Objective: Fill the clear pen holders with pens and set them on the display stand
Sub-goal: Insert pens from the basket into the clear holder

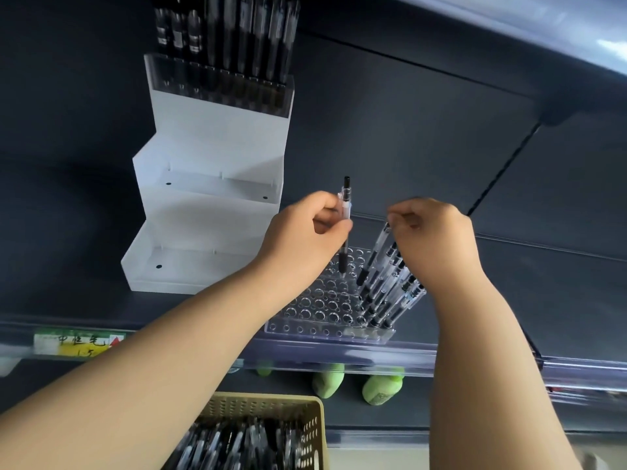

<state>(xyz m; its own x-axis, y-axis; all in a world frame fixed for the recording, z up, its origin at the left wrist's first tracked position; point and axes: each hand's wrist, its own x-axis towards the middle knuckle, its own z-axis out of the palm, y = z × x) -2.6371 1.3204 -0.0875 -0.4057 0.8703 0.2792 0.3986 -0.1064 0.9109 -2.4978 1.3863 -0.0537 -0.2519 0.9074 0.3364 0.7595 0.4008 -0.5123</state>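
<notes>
One pen (346, 198) stands upright in the left hand (305, 228), whose grip is closed around its upper barrel, with the tip just above the holes of one clear holder (315, 300) lying on the shelf (509, 283). The right hand (437, 232) has its grip pinched on the top of one leaning pen (381, 242) in a bunch at the holder's right end, too overlapped to count. One white display stand (210, 137) with three steps carries one filled holder (217, 86) on its top step. One basket (315, 429) of pens sits below.

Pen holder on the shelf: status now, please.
Left hand holds loose pen upright over pen holder. Right hand pinches slotted pen, right row. Most holes empty; nothing blocks.
</notes>
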